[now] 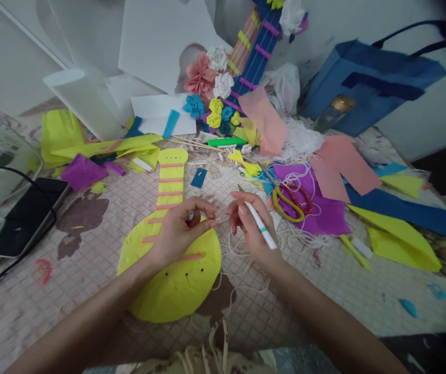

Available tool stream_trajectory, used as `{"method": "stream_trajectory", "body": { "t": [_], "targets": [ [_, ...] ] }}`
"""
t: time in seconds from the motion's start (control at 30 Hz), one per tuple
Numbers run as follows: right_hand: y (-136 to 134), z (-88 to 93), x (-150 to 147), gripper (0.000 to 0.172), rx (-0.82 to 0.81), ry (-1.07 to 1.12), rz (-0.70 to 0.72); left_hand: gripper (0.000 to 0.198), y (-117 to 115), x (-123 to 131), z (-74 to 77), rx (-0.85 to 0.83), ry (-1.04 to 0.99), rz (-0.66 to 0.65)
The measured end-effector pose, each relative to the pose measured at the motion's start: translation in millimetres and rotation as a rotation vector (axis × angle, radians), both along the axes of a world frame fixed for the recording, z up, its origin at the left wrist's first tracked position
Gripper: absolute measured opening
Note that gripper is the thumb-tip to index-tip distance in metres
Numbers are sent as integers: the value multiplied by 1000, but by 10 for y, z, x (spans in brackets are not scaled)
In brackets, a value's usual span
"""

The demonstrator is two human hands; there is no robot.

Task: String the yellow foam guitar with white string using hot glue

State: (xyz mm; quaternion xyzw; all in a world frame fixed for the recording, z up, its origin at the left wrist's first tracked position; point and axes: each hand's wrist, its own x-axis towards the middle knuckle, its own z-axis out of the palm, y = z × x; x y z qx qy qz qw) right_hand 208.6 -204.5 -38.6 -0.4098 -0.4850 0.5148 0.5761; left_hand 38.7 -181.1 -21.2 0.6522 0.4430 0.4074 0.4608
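Note:
My left hand [179, 228] is above the yellow paper guitar [184, 296], thumb and forefinger pinched on the end of a thin white string [230, 298]. Close to it on the right, my right hand [256, 228] is curled with a white pen [262, 226] with a green band resting between its fingers. Its fingertips are near the same string; whether they grip it I cannot tell. The guitar lies flat, with pink strips across its neck and small dark holes in its body. Loose string trails over the table between guitar and right forearm.
Scissors [287, 200] with red and yellow handles lie on purple paper [329, 215] to the right, by a tangle of white string [296, 140]. A blue bag [366, 83] and a decorated blue guitar [259, 52] stand behind. A phone [28, 215] lies left.

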Motion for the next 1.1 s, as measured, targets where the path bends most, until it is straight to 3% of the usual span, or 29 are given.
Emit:
{"method": "stream_trajectory", "body": {
  "t": [0.17, 0.37, 0.83, 0.93, 1.1],
  "targets": [
    [-19, 9, 26, 33, 55, -30, -39, 5, 0, -21, -6, 24, -14, -37],
    [-78, 51, 17, 9, 32, 5, -45, 8, -7, -32, -7, -40, -36, -56],
    [-105, 62, 2, 10, 61, -5, -32, 10, -16, -41, -1, -108, -55, -46],
    [-99, 54, 2, 11, 43, -5, -50, 11, -18, -32, 22, -198, -135, -35],
    [-85, 47, 12, 12, 27, 34, -52, 21, -2, -34, -13, -510, -436, -104]
  ]
}}
